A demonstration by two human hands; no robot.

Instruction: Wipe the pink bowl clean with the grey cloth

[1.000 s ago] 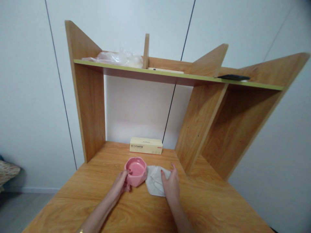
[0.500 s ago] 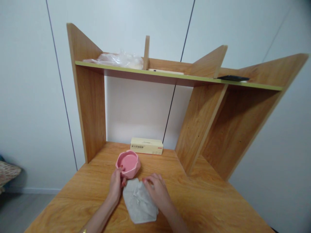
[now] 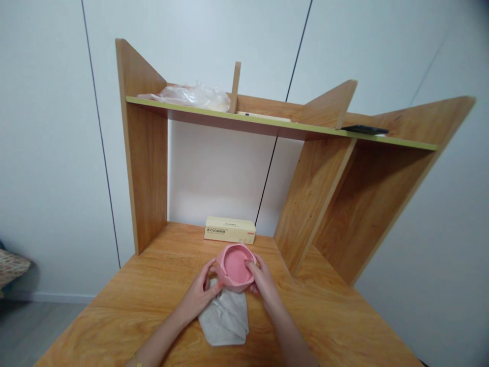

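Note:
A small pink bowl (image 3: 235, 266) is held between both my hands, over the far end of a grey cloth (image 3: 225, 320) spread on the wooden desk (image 3: 153, 285). My left hand (image 3: 202, 294) grips the bowl's left side with thumb and fingers curled round it. On the bowl's right rim, my right hand (image 3: 260, 278) pinches with the thumb inside the bowl. The bowl tilts slightly toward me.
A long beige box (image 3: 229, 230) lies at the back of the desk. A wooden hutch with upright panels (image 3: 147, 153) and a top shelf (image 3: 267, 122) holds a clear plastic bag (image 3: 187, 95) and a dark flat object (image 3: 364, 130). White wall panels stand behind.
The bowl moved right and onto the cloth. My right hand left the cloth and took hold of the bowl's right rim; my left hand stayed on the bowl.

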